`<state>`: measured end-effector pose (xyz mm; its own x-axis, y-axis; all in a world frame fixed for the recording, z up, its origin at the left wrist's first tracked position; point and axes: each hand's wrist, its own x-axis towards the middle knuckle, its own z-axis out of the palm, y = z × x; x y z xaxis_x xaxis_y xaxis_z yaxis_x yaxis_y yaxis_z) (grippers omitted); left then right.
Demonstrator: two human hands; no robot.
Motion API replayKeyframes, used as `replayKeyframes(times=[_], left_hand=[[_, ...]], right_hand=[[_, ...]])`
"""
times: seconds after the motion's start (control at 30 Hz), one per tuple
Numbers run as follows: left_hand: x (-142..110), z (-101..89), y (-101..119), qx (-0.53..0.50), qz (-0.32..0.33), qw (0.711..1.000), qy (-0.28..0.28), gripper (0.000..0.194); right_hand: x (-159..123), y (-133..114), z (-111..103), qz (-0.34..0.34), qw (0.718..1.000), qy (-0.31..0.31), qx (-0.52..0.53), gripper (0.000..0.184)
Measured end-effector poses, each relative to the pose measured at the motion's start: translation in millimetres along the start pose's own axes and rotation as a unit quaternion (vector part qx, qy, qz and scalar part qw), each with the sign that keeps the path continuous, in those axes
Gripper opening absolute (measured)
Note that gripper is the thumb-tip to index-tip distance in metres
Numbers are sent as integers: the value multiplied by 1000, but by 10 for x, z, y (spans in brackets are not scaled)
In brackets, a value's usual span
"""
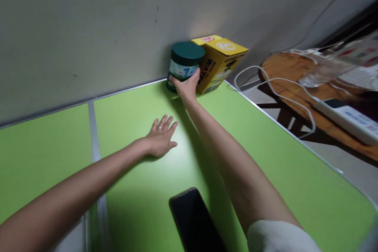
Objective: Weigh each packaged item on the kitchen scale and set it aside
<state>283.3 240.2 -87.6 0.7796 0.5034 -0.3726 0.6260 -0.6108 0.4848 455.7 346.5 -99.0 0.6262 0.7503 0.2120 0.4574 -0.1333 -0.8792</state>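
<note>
My right hand [186,86] reaches to the far edge of the green table [265,157] and grips the lower part of a round jar [183,63] with a dark green lid. The jar stands against the wall, touching a yellow box [220,63] on its right. My left hand [161,139] lies flat on the table with fingers spread, a ring on one finger, holding nothing.
A black phone [193,220] lies face up near the table's front edge between my arms. A metal seam [93,134] divides the tabletop on the left. To the right stands a round wooden table [295,78] with a white power strip [345,118], cables and a clear plastic bag.
</note>
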Motion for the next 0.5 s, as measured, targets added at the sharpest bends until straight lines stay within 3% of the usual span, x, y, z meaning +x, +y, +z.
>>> replayKeyframes(times=[0.13,0.27,0.37,0.5], left_hand=[[23,44,-24,-4,13,1000,16,69],[-167,76,-136,-77,42,991,98,49],[-629,49,-283,-197,5,956,219,44],[-1597,-78,-366,-238,-47,916,318,50]], right_hand=[[-6,-124,101,2,999,48,-19,104],[-287,-207,-40,-29,999,10,14,87],[-693,-276,-291,-51,996,-58,53,79],[-1445,-501,-672,-84,974,-189,88,76]])
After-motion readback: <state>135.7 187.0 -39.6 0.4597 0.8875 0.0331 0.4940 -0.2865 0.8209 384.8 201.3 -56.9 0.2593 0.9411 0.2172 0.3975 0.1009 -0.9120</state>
